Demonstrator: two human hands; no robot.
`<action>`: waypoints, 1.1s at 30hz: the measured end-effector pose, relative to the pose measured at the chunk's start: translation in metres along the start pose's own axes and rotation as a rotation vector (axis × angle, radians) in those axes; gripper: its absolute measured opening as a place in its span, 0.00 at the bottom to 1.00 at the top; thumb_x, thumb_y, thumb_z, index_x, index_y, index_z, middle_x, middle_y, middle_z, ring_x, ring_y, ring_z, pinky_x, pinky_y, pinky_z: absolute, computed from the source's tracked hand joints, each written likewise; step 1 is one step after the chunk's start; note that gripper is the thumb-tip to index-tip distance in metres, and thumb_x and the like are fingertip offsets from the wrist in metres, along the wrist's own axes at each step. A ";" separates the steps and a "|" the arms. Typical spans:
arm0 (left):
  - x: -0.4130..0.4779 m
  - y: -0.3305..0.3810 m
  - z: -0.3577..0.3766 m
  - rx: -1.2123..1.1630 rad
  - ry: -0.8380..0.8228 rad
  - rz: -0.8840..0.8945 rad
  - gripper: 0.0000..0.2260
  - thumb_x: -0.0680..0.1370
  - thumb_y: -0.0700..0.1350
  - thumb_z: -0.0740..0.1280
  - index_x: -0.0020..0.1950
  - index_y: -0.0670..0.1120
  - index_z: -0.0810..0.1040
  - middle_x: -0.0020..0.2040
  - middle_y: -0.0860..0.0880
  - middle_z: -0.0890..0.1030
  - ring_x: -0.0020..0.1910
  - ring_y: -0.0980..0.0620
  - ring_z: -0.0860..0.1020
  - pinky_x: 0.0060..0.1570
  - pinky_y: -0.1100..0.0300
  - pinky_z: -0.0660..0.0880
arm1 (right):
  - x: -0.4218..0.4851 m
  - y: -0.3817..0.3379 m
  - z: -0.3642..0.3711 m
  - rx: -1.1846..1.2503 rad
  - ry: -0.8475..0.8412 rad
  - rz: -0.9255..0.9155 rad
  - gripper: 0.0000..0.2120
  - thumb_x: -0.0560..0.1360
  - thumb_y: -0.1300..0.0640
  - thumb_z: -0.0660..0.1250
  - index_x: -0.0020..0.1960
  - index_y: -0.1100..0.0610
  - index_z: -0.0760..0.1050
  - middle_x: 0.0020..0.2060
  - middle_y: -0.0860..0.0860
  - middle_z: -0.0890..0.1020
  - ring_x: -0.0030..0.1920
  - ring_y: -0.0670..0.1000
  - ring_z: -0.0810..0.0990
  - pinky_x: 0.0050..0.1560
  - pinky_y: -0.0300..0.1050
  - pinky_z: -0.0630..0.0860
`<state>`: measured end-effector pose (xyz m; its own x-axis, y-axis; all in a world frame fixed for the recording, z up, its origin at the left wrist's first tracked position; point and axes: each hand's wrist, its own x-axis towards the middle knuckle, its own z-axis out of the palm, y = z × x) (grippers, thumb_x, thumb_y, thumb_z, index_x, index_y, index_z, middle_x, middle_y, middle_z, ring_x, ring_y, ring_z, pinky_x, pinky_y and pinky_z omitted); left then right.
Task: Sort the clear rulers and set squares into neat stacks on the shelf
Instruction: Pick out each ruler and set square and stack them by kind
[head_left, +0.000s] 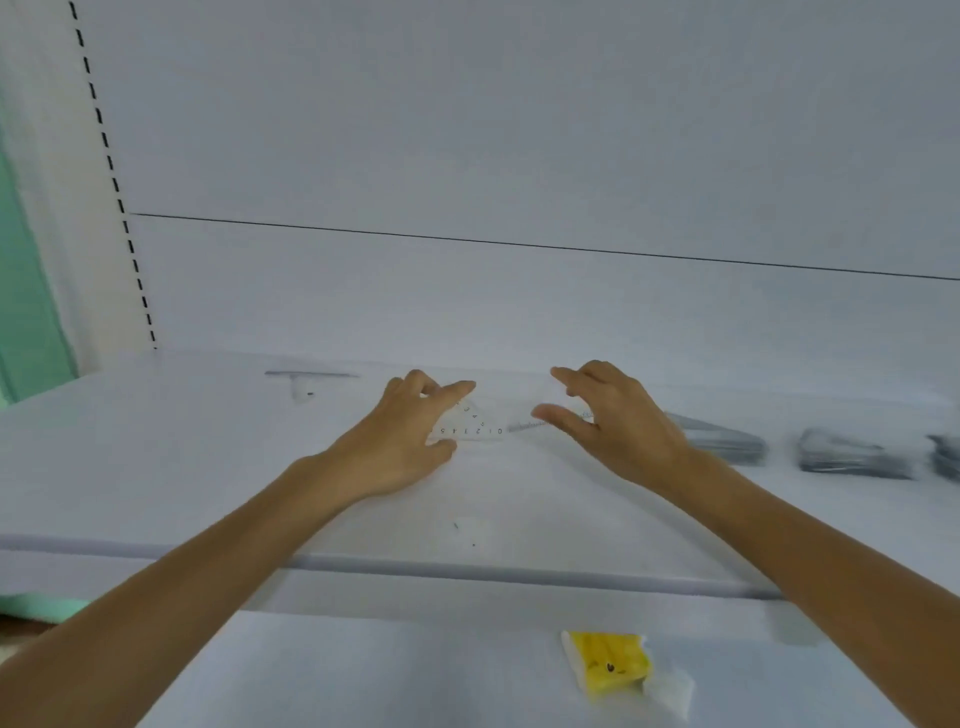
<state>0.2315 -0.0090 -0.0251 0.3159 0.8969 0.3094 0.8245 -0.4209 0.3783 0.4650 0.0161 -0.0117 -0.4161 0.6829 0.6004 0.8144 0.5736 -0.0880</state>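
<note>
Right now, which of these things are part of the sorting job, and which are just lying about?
Belongs to the job:
clear set square, pinched by the left hand
clear ruler, by the right hand
stacks already on the shelf

Just lying about:
yellow packet on the lower ledge

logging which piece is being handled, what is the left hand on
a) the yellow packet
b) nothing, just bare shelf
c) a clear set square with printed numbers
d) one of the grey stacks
c: the left hand has its thumb and fingers at the edges of the clear set square, whose numbers show between them. The yellow packet lies lower down at the front, and the grey stacks sit off to the right.
</note>
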 end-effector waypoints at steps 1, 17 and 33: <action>0.006 0.009 0.004 -0.025 -0.008 0.007 0.28 0.77 0.46 0.64 0.74 0.56 0.57 0.56 0.54 0.63 0.57 0.56 0.64 0.55 0.65 0.63 | -0.006 0.010 -0.007 -0.005 -0.010 0.014 0.27 0.73 0.46 0.67 0.65 0.62 0.71 0.50 0.57 0.77 0.52 0.55 0.75 0.52 0.41 0.68; 0.075 0.144 0.078 -0.085 0.134 0.044 0.38 0.63 0.63 0.72 0.70 0.56 0.66 0.52 0.62 0.72 0.45 0.64 0.74 0.47 0.61 0.71 | -0.080 0.184 -0.086 0.037 0.101 0.158 0.24 0.72 0.49 0.68 0.65 0.57 0.73 0.58 0.53 0.78 0.47 0.49 0.78 0.54 0.41 0.70; 0.084 0.206 0.117 -0.026 0.173 -0.004 0.47 0.55 0.75 0.59 0.68 0.52 0.70 0.51 0.58 0.74 0.44 0.62 0.73 0.45 0.61 0.71 | -0.119 0.271 -0.096 0.123 -0.158 0.361 0.23 0.72 0.42 0.66 0.64 0.50 0.73 0.62 0.49 0.76 0.65 0.50 0.70 0.61 0.43 0.66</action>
<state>0.4828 -0.0049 -0.0228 0.2255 0.8627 0.4528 0.8126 -0.4229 0.4010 0.7740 0.0466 -0.0310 -0.1772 0.9057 0.3852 0.8689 0.3277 -0.3709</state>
